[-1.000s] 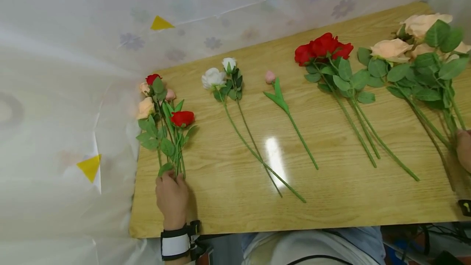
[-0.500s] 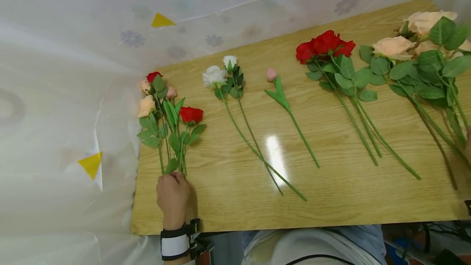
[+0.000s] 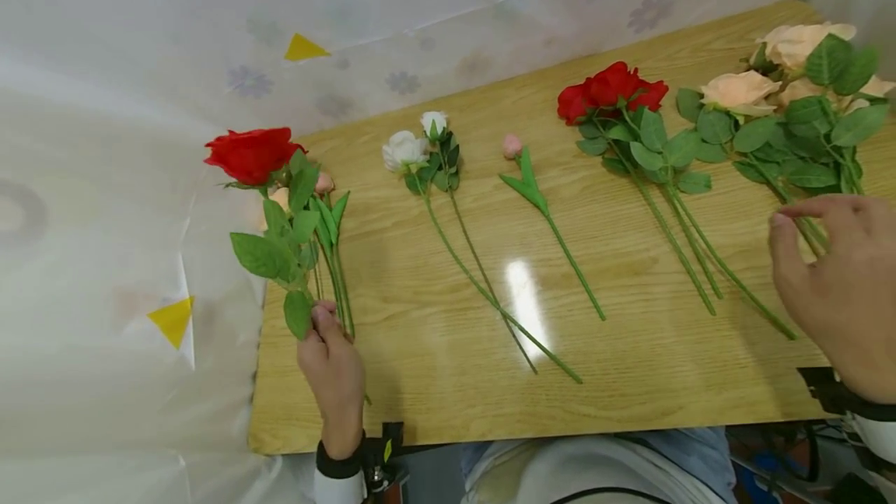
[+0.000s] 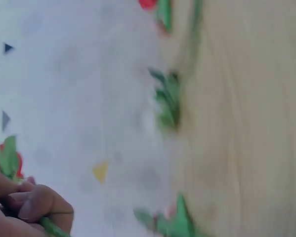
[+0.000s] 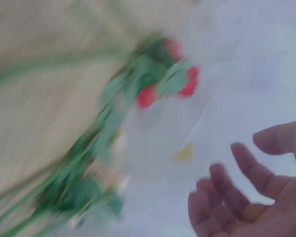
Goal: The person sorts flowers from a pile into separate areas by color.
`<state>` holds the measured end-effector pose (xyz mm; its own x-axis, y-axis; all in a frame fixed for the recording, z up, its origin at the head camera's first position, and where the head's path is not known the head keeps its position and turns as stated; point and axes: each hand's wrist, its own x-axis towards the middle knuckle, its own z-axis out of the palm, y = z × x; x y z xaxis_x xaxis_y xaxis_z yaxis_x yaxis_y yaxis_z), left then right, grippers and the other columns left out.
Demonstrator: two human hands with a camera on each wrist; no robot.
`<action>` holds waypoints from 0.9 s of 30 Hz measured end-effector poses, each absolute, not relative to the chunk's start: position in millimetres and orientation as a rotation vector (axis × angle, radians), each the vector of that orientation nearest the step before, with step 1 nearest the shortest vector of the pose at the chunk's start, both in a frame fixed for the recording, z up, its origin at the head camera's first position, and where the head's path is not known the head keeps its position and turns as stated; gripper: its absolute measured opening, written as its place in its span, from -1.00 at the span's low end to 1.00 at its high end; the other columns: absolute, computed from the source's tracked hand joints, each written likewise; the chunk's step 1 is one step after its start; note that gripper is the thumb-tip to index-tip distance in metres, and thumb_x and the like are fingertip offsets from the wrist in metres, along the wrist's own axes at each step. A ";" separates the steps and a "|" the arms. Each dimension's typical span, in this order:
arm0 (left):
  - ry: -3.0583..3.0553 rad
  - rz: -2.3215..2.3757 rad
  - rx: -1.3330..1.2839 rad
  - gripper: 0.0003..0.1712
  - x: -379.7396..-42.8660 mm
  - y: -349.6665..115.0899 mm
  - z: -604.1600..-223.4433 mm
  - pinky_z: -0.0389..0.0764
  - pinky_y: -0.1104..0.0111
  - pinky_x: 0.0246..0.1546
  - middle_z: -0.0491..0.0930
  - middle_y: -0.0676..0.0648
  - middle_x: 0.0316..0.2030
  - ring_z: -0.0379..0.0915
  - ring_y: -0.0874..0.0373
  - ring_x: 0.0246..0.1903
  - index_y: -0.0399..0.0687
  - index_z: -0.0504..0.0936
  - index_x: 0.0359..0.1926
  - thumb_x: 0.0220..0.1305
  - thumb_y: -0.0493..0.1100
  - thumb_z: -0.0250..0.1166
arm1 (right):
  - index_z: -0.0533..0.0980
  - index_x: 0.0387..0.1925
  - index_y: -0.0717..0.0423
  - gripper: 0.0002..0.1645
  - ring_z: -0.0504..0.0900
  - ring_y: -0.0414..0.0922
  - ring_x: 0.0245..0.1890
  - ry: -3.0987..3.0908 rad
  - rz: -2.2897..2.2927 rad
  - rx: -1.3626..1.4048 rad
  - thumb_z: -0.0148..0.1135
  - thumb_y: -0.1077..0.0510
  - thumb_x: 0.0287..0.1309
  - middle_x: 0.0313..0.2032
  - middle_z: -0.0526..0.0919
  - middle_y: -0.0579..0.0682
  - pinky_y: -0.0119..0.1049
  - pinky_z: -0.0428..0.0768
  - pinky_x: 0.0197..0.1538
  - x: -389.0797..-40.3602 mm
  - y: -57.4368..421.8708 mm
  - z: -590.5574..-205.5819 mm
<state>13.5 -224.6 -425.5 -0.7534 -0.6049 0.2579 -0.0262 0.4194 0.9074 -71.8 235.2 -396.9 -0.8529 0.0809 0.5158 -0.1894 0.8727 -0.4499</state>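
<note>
From my remote seat I see the left grip [image 3: 331, 368] pinching 1 red rose [image 3: 253, 155] by its stem [image 4: 53, 228], raised above the worktop's [image 3: 448, 411] left end, while the right grip [image 3: 850, 286], relaxed and wide, hovers near the peach roses [image 3: 743, 93].

The left hand [image 3: 332, 364] is curled in a pinch, while the right hand [image 3: 850, 282] hovers, loosely bent.

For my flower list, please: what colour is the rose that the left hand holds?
The rose is red; the head view shows it best.
</note>
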 end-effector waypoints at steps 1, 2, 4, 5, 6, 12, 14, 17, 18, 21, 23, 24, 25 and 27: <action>-2.018 -1.486 0.459 -0.64 11.1 -214.8 -421.2 0.31 0.45 -0.52 0.34 -0.08 -0.47 0.19 0.17 -0.58 -0.31 0.44 -0.17 0.56 -0.10 -0.14 | 0.54 -0.06 0.46 -0.57 0.44 0.34 -0.06 -2.492 0.706 0.201 0.05 0.10 0.42 -0.08 0.52 0.43 0.17 0.33 0.08 -70.2 223.3 -393.7; -1.927 -1.640 0.377 -0.67 8.5 -203.8 -417.1 0.33 0.47 -0.53 0.32 -0.07 -0.49 0.21 0.20 -0.57 -0.29 0.44 -0.19 0.56 -0.12 -0.13 | 0.56 -0.11 0.44 -0.64 0.49 0.27 -0.16 -2.474 0.732 0.344 0.10 0.14 0.38 -0.19 0.57 0.37 0.06 0.39 0.01 -68.7 210.8 -391.2; -1.755 -1.934 0.214 -0.73 3.5 -180.1 -410.7 0.39 0.49 -0.48 0.34 -0.03 -0.47 0.27 0.24 -0.53 -0.25 0.42 -0.20 0.56 -0.18 -0.13 | 0.59 -0.11 0.33 -0.78 0.54 0.05 -0.28 -2.505 0.894 0.578 0.17 0.24 0.32 -0.29 0.63 0.17 -0.19 0.46 -0.11 -62.9 181.8 -387.0; -1.679 -2.062 0.128 -0.76 1.2 -168.2 -408.5 0.40 0.50 -0.46 0.36 -0.02 -0.45 0.28 0.26 -0.50 -0.23 0.42 -0.20 0.56 -0.22 -0.14 | 0.59 -0.07 0.27 -0.79 0.56 -0.08 -0.29 -2.538 0.987 0.672 0.19 0.27 0.31 -0.27 0.65 0.06 -0.29 0.47 -0.18 -59.1 166.1 -385.7; -1.625 -2.169 0.051 -0.78 -0.8 -156.3 -406.6 0.42 0.49 -0.42 0.38 -0.01 -0.42 0.30 0.27 -0.46 -0.21 0.41 -0.19 0.55 -0.25 -0.15 | 0.58 -0.03 0.20 -0.78 0.57 -0.18 -0.28 -2.575 1.080 0.769 0.18 0.27 0.32 -0.25 0.65 -0.04 -0.37 0.49 -0.21 -55.8 150.8 -385.6; -1.451 -2.527 -0.280 -0.76 -7.2 -105.4 -398.1 0.56 0.45 -0.19 0.50 -0.06 -0.28 0.48 0.20 -0.28 -0.18 0.42 -0.12 0.55 -0.32 -0.20 | 0.47 0.13 0.03 -0.68 0.59 -0.24 -0.09 -2.831 1.622 1.114 -0.03 0.04 0.49 -0.02 0.62 -0.11 -0.27 0.59 -0.09 -37.4 79.6 -392.3; -1.451 -2.543 -0.344 -0.76 -8.6 -97.7 -394.4 0.57 0.43 -0.13 0.53 -0.07 -0.25 0.53 0.18 -0.25 -0.18 0.43 -0.11 0.55 -0.32 -0.20 | 0.44 0.18 0.07 -0.62 0.60 -0.23 -0.11 -2.821 1.773 1.159 -0.07 0.02 0.50 -0.02 0.62 -0.08 -0.28 0.59 -0.09 -32.8 68.1 -396.9; -1.487 -2.518 -0.403 -0.76 -10.6 -92.0 -391.3 0.60 0.42 -0.15 0.57 -0.08 -0.20 0.58 0.17 -0.21 -0.16 0.46 -0.09 0.54 -0.35 -0.17 | 0.50 -0.03 0.08 -0.72 0.58 -0.26 -0.37 -2.718 1.949 1.167 -0.12 0.08 0.52 -0.29 0.61 -0.13 -0.35 0.57 -0.30 -28.8 60.9 -402.0; -1.511 -2.494 -0.411 -0.77 -11.4 -91.4 -391.0 0.60 0.41 -0.14 0.59 -0.08 -0.19 0.59 0.16 -0.20 -0.18 0.48 -0.09 0.53 -0.36 -0.14 | 0.51 -0.03 0.07 -0.73 0.55 -0.28 -0.42 -2.679 1.985 1.152 -0.13 0.11 0.52 -0.35 0.58 -0.16 -0.37 0.56 -0.34 -27.9 60.8 -403.2; -1.628 -2.365 -0.422 -0.78 -14.8 -93.2 -391.5 0.63 0.27 -0.09 0.63 -0.17 -0.13 0.62 0.07 -0.14 -0.32 0.53 -0.05 0.49 -0.39 -0.04 | 0.48 -0.23 -0.01 -0.75 0.37 -0.26 -0.58 -2.608 1.995 1.047 -0.15 0.18 0.52 -0.55 0.38 -0.15 -0.38 0.43 -0.48 -27.9 63.0 -405.1; -1.756 -2.248 -0.407 -0.75 -16.5 -98.3 -392.9 0.60 0.18 -0.03 0.62 -0.22 -0.04 0.60 0.00 -0.06 -0.37 0.53 0.05 0.46 -0.38 0.02 | 0.47 -0.19 -0.04 -0.78 0.33 -0.27 -0.58 -2.603 1.940 0.943 -0.13 0.18 0.51 -0.55 0.35 -0.15 -0.37 0.40 -0.47 -29.7 67.1 -405.3; -1.841 -2.169 -0.398 -0.72 -17.5 -102.1 -393.8 0.55 0.12 0.04 0.59 -0.25 0.01 0.57 -0.04 0.00 -0.40 0.49 0.11 0.46 -0.37 0.04 | 0.48 -0.18 -0.01 -0.79 0.38 -0.28 -0.54 -2.595 1.888 0.896 -0.11 0.20 0.50 -0.52 0.40 -0.15 -0.37 0.44 -0.44 -31.9 70.3 -405.5; -1.945 -2.068 -0.383 -0.67 -18.5 -107.8 -396.1 0.52 0.08 0.07 0.55 -0.24 0.08 0.53 -0.04 0.05 -0.38 0.46 0.17 0.45 -0.35 0.07 | 0.49 -0.18 0.02 -0.79 0.42 -0.28 -0.50 -2.594 1.821 0.844 -0.11 0.21 0.50 -0.48 0.45 -0.14 -0.37 0.47 -0.41 -34.8 74.9 -405.5; -2.163 -1.820 -0.320 -0.59 -20.6 -127.0 -403.3 0.48 0.06 0.11 0.46 -0.23 0.18 0.43 -0.05 0.15 -0.28 0.42 0.27 0.44 -0.29 0.11 | 0.49 -0.18 0.08 -0.78 0.38 -0.29 -0.56 -2.597 1.667 0.720 -0.12 0.20 0.51 -0.47 0.48 -0.13 -0.38 0.45 -0.47 -43.5 90.6 -406.2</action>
